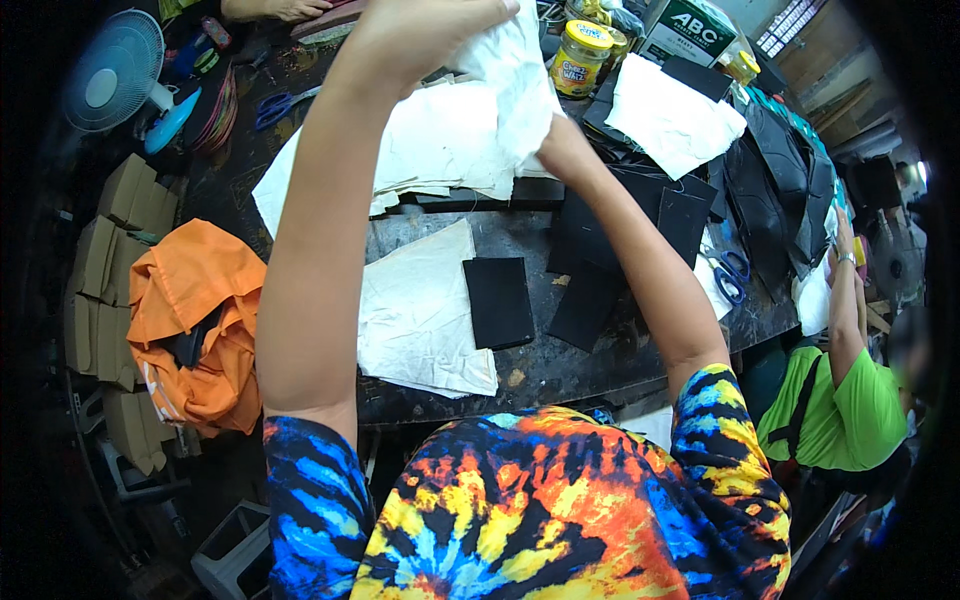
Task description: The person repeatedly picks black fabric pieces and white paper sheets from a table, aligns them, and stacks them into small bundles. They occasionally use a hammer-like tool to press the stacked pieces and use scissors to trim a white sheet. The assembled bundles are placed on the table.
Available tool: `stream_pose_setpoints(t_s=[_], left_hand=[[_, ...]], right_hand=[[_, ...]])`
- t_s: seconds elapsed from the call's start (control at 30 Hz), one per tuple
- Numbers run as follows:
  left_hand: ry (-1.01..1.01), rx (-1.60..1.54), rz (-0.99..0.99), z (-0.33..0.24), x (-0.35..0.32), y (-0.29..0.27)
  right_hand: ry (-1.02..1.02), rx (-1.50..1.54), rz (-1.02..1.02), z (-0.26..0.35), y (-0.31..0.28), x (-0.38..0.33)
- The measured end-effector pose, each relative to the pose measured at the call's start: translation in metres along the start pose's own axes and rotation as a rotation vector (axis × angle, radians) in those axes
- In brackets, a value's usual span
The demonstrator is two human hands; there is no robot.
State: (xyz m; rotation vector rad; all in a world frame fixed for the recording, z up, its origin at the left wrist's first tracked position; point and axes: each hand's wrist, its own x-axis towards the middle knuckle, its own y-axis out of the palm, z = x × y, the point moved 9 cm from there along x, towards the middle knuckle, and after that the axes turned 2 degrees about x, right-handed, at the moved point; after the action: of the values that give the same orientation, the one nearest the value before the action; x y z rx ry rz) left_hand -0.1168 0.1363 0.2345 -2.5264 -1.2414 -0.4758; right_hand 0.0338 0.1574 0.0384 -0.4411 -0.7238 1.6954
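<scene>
Both my arms are raised over a dark worktable. My left hand grips the top of a crumpled white cloth piece held up in the air. My right hand holds the same cloth at its lower edge, mostly hidden behind it. Under the cloth lies a stack of white fabric sheets. Nearer to me on the table are a cream fabric piece and a black rectangular piece, with more black pieces to the right.
Blue-handled scissors lie at the right edge, another pair at the far left. Yellow-lidded jars and a green and white box stand at the back. An orange cloth, cardboard boxes and a fan are left. A person in green works at right.
</scene>
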Motion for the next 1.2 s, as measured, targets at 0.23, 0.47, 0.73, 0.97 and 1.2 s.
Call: stream_pose_setpoints(t_s=[0.23,0.47,0.73,0.97,1.2], left_hand=[[0.156,0.179,-0.400,-0.034,-0.120,0.010],[-0.454,0.299,-0.587,0.053,-0.288,0.026],[-0.509,0.501,-0.550,0.101,-0.341,0.036],[-0.532,0.393,-0.587,0.098,-0.341,0.034],[-0.503,0.262,-0.635,0.094,-0.340,0.036]], right_hand=[[0.179,1.212,-0.023,0.038,-0.005,-0.092],[0.368,1.175,0.463,0.048,0.067,-0.179],[0.354,0.776,0.338,0.030,0.083,-0.197],[0.253,0.646,0.296,0.047,0.084,-0.190],[0.171,0.566,0.192,0.049,0.080,-0.151]])
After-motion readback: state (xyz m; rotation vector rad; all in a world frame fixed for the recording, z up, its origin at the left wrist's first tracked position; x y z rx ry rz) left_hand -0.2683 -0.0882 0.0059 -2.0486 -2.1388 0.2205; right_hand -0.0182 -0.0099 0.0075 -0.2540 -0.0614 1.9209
